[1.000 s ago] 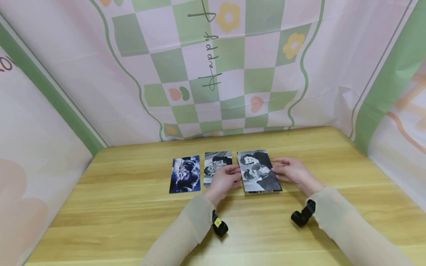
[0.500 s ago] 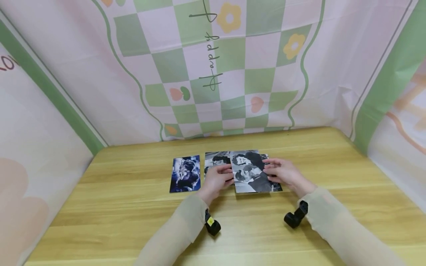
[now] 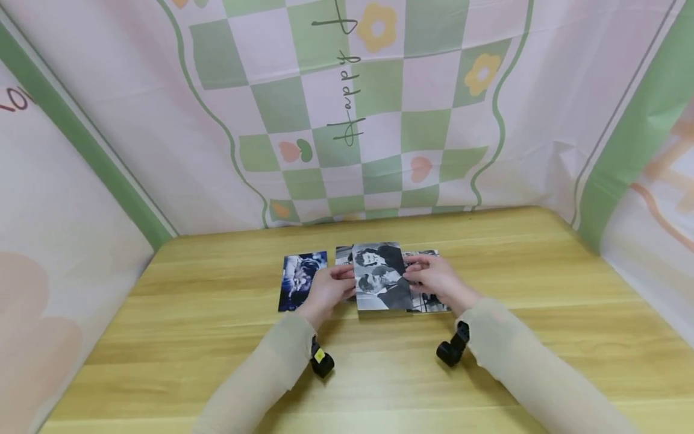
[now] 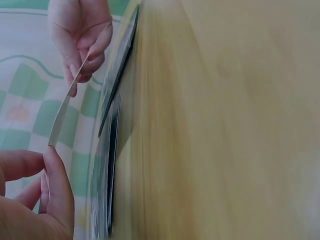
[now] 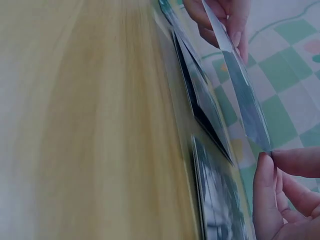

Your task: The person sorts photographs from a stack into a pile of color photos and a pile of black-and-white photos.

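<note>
Both hands hold one black-and-white photo card of two people, raised above the table. My left hand pinches its left edge between thumb and fingers; my right hand pinches the right edge. In the left wrist view the card shows edge-on and slightly bowed, clear of the cards below. Beneath it, a second black-and-white card is mostly hidden. Another black-and-white card lies to the right, partly under my right hand. A blue-toned card lies at the left, partly covered by my left hand.
The cards lie in a row on a wooden table. Behind it hangs a pastel checkered cloth with flowers and lettering. A small black camera sits on the left wrist, another camera on the right.
Both hands have carried the held card leftward, from over the right card to over the middle one. The right card is now uncovered except near my right hand.
</note>
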`<state>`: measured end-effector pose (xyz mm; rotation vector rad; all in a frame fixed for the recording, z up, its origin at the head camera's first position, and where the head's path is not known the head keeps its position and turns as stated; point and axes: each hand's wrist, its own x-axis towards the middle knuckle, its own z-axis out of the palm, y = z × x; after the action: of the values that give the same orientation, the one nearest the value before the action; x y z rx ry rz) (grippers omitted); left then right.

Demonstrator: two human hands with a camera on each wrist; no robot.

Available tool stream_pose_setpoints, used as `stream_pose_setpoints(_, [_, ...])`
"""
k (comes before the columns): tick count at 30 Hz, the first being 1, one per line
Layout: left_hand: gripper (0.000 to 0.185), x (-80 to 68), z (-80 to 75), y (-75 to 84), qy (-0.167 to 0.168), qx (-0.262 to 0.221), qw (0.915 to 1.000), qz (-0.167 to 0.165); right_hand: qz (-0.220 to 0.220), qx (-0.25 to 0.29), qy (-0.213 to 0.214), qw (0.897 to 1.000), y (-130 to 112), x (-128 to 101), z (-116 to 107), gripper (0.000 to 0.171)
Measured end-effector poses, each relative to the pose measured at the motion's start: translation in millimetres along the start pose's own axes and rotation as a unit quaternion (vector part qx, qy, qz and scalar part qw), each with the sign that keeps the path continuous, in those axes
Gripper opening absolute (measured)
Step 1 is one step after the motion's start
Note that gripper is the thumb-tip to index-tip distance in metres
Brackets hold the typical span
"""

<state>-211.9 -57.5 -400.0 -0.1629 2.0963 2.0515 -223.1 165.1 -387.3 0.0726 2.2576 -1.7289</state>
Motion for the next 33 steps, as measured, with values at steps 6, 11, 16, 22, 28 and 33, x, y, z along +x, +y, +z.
stream_pose_setpoints(6, [0.036,4.1,-15.1,5.7,0.014,0.039,0.9991,-0.008,-0.006,-0.013,0.0,1.0,-8.5,9.2,12.5,0.048])
stream_pose_setpoints(11, [0.035,10.3,-24.2,8.1,0.022,0.064,0.9976,-0.014,0.004,-0.009,0.007,1.0,-12.3,20.0,22.7,0.048])
stream_pose_setpoints(16, [0.034,19.4,-30.8,8.1,0.026,0.08,0.9963,-0.014,0.019,-0.014,0.022,0.999,-15.4,29.8,32.2,0.047])
stream_pose_setpoints(22, [0.033,26.1,-34.3,8.6,0.023,0.097,0.995,-0.012,0.015,-0.018,0.02,1.0,-16.7,35.4,37.7,0.046])
stream_pose_setpoints(28, [0.035,29.2,-35.4,8.9,0.017,0.11,0.9936,-0.02,0.012,-0.042,0.019,0.999,-13.8,39.1,39.3,0.045])
stream_pose_setpoints(33, [0.036,32.2,-37.2,6.0,0.016,0.122,0.9922,-0.019,0.015,-0.049,0.017,0.999,-13.0,41.4,41.2,0.044])
